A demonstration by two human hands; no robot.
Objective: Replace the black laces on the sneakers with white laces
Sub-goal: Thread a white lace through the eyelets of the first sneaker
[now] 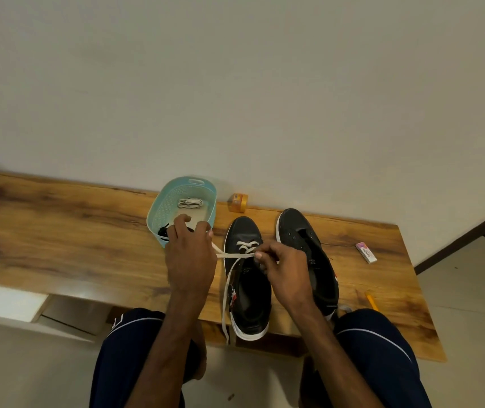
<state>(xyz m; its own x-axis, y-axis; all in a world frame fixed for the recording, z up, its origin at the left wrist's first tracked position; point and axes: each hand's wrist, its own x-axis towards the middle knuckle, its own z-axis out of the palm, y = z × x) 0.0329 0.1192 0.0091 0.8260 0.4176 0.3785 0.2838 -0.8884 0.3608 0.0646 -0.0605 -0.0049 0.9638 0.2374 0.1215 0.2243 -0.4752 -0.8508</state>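
Two black sneakers with white soles stand side by side on the wooden table. The left sneaker (247,290) has a white lace (235,255) crossed through its lowest eyelets, one end trailing down past the table's front edge. My left hand (189,257) pinches one strand and holds it taut to the left. My right hand (283,269) pinches the lace at the eyelets on the shoe's right side. The right sneaker (303,240) has no lace. A bundled white lace (189,203) and a black lace (163,231) lie in the teal basket (211,198).
An orange tape roll (238,202) stands by the wall behind the shoes. A white eraser (366,252) lies at the right, and a yellow pencil (371,301) near the front right edge. My knees are under the table's front edge.
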